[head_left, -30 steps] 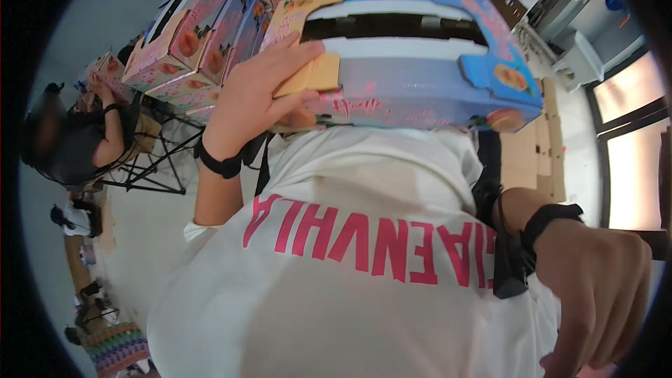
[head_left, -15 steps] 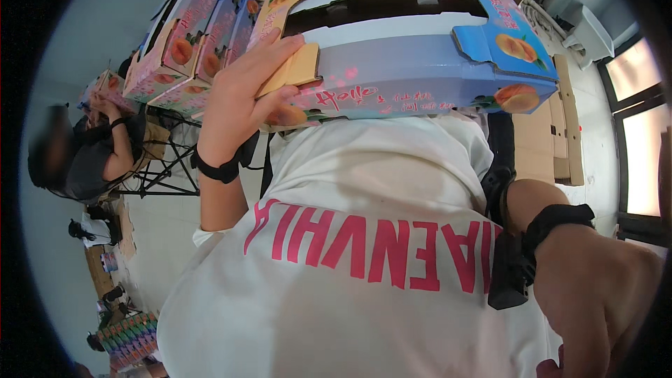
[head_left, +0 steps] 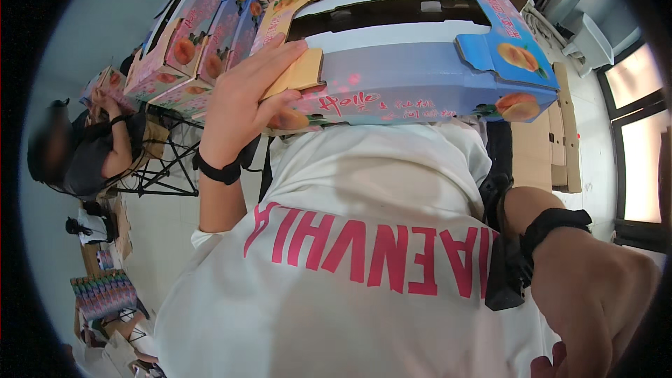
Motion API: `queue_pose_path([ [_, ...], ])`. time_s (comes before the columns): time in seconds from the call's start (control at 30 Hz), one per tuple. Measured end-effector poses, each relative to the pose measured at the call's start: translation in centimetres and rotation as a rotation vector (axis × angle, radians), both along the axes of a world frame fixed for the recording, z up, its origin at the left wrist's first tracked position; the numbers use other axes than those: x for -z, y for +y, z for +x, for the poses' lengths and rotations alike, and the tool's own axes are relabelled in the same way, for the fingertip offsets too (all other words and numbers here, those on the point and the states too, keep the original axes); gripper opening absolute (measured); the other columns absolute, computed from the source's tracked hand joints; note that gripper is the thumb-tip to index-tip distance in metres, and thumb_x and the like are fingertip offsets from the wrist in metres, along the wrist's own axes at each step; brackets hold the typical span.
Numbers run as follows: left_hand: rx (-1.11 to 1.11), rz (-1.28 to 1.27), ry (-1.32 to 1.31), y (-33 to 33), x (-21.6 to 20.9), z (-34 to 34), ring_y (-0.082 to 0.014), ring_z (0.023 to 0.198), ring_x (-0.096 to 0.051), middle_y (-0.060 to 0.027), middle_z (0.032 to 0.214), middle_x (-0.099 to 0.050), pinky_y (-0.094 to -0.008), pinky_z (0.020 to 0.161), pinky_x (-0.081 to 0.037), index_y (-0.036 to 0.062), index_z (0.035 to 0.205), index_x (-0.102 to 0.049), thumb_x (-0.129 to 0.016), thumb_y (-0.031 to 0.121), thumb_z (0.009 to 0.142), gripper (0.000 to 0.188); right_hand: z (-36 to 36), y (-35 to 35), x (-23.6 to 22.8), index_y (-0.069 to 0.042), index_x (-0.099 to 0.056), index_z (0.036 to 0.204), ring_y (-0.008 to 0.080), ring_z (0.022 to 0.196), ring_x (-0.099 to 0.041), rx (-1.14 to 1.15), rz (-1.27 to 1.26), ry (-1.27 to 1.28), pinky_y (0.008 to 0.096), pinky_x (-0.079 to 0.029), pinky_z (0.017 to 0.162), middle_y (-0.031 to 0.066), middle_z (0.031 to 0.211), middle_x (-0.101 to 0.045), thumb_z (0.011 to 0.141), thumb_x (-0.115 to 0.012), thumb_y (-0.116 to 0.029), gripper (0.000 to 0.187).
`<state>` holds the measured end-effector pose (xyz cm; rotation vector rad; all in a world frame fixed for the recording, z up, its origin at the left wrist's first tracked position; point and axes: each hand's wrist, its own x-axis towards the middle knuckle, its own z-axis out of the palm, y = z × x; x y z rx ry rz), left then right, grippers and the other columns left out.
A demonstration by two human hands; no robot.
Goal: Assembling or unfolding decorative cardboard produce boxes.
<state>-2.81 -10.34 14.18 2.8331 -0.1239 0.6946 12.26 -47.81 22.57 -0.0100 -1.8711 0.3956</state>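
A blue and pink cardboard gift box (head_left: 392, 63) with peach pictures lies across in front of my body, a long dark slot in its top. My left hand (head_left: 245, 94) grips its left end, fingers over the pale orange end flap (head_left: 297, 73) and thumb low at the front side. A blue flap (head_left: 514, 56) covers the right end. Raised close to the camera at the lower right is my right hand (head_left: 595, 294), away from the box. Its back and wrist show, while its fingers are bent down and mostly hidden at the picture's edge.
Several similar peach boxes (head_left: 185, 49) are stacked at the far left. Below them a person (head_left: 84, 143) in dark clothes sits beside a black folding stand (head_left: 161, 168). Flat brown cardboard (head_left: 535, 154) lies to the right. A row of colourful boxes (head_left: 105, 294) shows at lower left.
The view has shifted slightly, so the box sits a little lower. At lower left the row of colourful boxes has moved up. My left hand keeps its hold; my right hand stays raised.
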Motion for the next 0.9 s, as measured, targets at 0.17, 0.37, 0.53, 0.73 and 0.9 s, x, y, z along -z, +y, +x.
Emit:
queue_pose_path([
  [0.17,0.025,-0.008,-0.035,0.2,0.1,0.0,-0.0397,0.142,-0.061,-0.0147,0.143,-0.072,-0.0469,0.111,-0.054,0.0074,0.145,-0.068,-0.076,0.025,0.094,0.055,0.0,0.2,-0.1,0.0,-0.076,0.115,0.0321,0.105,-0.073,0.016,0.003,-0.005,0.0478,-0.056,0.1,0.0173,0.115,-0.076,0.084,-0.085,-0.018,0.037],
  [0.37,0.011,-0.092,-0.045,0.1,0.0,-0.2,-0.0392,0.142,-0.062,-0.0169,0.141,-0.072,-0.0457,0.115,-0.052,0.0061,0.144,-0.069,-0.072,0.029,0.097,0.052,0.1,0.8,0.5,-0.001,-0.075,0.117,0.0326,0.107,-0.073,0.129,-0.051,-0.042,0.0482,-0.055,0.103,0.0175,0.117,-0.076,0.083,-0.086,-0.019,0.04],
  [0.53,0.009,-0.079,-0.039,-0.2,0.0,-0.3,-0.039,0.142,-0.062,-0.0171,0.142,-0.072,-0.0458,0.114,-0.053,0.0069,0.145,-0.069,-0.073,0.022,0.096,0.051,0.6,1.6,0.7,-0.001,-0.075,0.119,0.0331,0.109,-0.073,0.276,-0.102,-0.102,0.0485,-0.055,0.104,0.0176,0.12,-0.076,0.083,-0.086,-0.02,0.043],
  [0.73,-0.014,-0.072,-0.042,-0.2,-0.1,-0.3,-0.0386,0.14,-0.063,-0.0166,0.142,-0.072,-0.0454,0.113,-0.054,0.0076,0.145,-0.069,-0.074,0.017,0.094,0.052,1.9,2.5,-0.2,-0.001,-0.075,0.121,0.0337,0.111,-0.072,0.696,-0.167,-0.246,0.0488,-0.054,0.106,0.0178,0.122,-0.075,0.082,-0.087,-0.021,0.046],
  [0.9,-0.028,-0.011,-0.06,-0.8,0.0,-0.4,-0.0387,0.138,-0.065,-0.0164,0.142,-0.072,-0.0461,0.11,-0.056,0.0077,0.145,-0.068,-0.075,0.018,0.094,0.053,4.4,4.7,-0.3,-0.001,-0.074,0.123,0.0342,0.112,-0.072,1.227,-0.197,-0.431,0.0491,-0.054,0.108,0.018,0.125,-0.075,0.081,-0.087,-0.022,0.049],
])
